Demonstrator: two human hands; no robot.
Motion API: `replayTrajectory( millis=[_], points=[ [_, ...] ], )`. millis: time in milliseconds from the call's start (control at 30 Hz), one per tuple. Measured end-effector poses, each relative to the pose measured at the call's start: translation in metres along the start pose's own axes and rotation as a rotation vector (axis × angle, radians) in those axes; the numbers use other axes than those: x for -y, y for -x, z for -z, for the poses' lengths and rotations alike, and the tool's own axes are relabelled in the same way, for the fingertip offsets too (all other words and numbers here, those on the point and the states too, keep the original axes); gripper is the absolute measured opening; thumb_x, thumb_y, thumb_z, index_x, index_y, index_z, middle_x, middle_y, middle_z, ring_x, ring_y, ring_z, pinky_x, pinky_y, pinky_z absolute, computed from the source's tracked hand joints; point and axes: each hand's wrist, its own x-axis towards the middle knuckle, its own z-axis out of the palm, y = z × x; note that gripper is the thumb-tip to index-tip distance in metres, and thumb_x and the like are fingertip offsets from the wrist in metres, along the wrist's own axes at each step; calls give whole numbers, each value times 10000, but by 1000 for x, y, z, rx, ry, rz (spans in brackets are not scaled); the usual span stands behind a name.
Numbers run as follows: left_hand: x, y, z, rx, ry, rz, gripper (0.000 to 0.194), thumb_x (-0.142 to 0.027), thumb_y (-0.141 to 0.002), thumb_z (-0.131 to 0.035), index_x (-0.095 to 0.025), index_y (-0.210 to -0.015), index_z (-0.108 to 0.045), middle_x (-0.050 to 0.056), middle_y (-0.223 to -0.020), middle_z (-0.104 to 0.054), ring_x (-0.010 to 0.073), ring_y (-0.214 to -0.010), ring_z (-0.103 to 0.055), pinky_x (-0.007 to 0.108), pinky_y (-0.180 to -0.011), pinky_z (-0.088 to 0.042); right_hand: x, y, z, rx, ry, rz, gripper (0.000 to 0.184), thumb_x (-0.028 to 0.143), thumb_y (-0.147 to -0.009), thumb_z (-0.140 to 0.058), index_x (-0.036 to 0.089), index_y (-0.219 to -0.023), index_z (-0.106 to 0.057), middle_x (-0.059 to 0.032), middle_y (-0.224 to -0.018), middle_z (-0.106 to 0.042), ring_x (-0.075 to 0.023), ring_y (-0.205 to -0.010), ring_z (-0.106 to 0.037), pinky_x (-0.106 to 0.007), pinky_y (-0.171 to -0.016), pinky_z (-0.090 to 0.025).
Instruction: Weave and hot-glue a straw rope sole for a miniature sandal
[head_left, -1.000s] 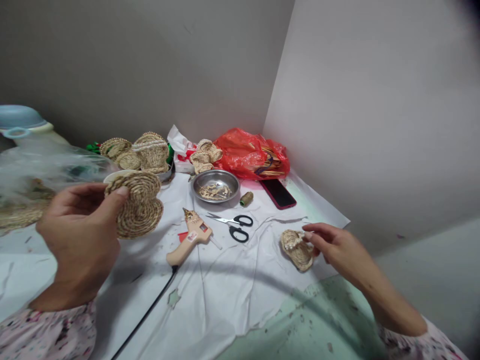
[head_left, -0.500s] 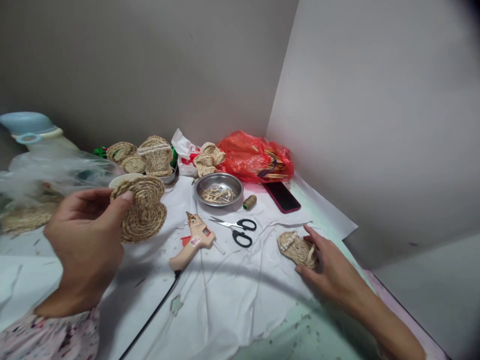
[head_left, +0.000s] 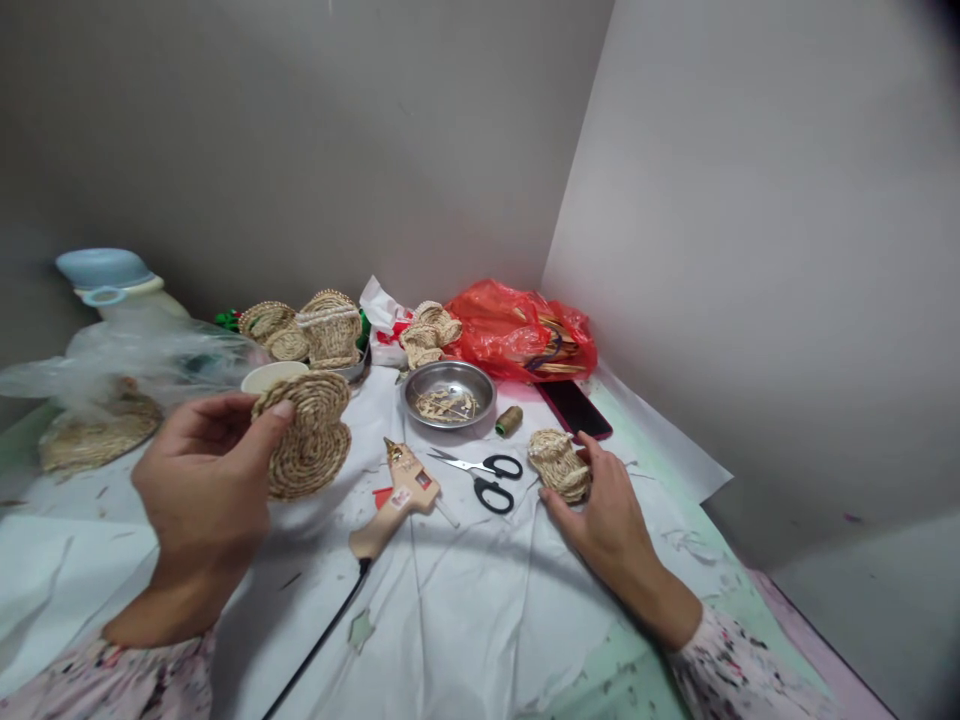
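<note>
My left hand (head_left: 210,480) is closed, thumb over fingers, on the edge of a flat figure-eight piece of coiled straw braid (head_left: 313,445), lifted over the left of the table. My right hand (head_left: 611,510) has its thumb and fingers round a small woven straw slipper (head_left: 555,468), low at the table surface; its far end shows and the near end is partly covered by the fingers. Between the hands lie a peach glue gun (head_left: 397,500) with a black cord and black-handled scissors (head_left: 484,475), close to the slipper's left side.
Behind stand a metal bowl (head_left: 484,405) with straw scraps, a thread spool (head_left: 509,421), a phone (head_left: 574,408), and a red plastic bag (head_left: 495,325). More straw pieces (head_left: 330,330) sit at the back left, near a blue-capped bottle (head_left: 112,275). White paper (head_left: 457,620) covers the table.
My right hand has moved left with the small slipper, nearer the scissors and phone. My left hand still holds the coiled piece. The view has shifted slightly.
</note>
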Motion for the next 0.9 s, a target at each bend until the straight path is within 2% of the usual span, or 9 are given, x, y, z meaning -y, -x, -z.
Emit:
replayTrajectory(
  millis=[167,333,567,733,900],
  points=[
    [3,0,1,3,-34,0,343,-298,-518,-789,-175,-814,-669,-25,-701,-622,118,-591,-533,282,-597,-436,1,1,1,22,0,11,527,373,-798,-656,173,-1245,-460,-152,-1109,-602,-330,-1019,-569,-502,-876,-485],
    [-2,1,0,-21,-21,17,338,-281,-497,-782,-169,-795,-667,-22,-705,-622,122,-597,-535,289,-604,-441,-3,2,-1,45,-13,-13,365,360,-787,-693,196,-1046,-495,-109,-1010,-593,-291,-940,-567,-456,-824,-496],
    [-1,0,-1,-40,-25,4,336,-276,-494,-786,-179,-798,-679,-17,-716,-631,125,-606,-551,276,-585,-467,-5,4,1,36,-29,11,327,364,-789,-713,203,-997,-519,-111,-1091,-549,-282,-1002,-555,-456,-867,-493],
    [0,-2,0,-40,-41,3,348,-287,-498,-794,-178,-810,-683,-14,-723,-633,120,-599,-551,268,-572,-467,0,4,5,49,-94,-51,322,349,-763,-731,199,-964,-530,-113,-1103,-505,-273,-999,-576,-427,-844,-514],
    [-2,0,0,-26,-33,-2,344,-287,-507,-788,-177,-814,-679,-27,-715,-623,109,-596,-536,270,-594,-445,7,2,13,81,-203,-143,300,410,-760,-713,198,-920,-576,-114,-1108,-536,-286,-1050,-571,-428,-895,-483]
  ],
)
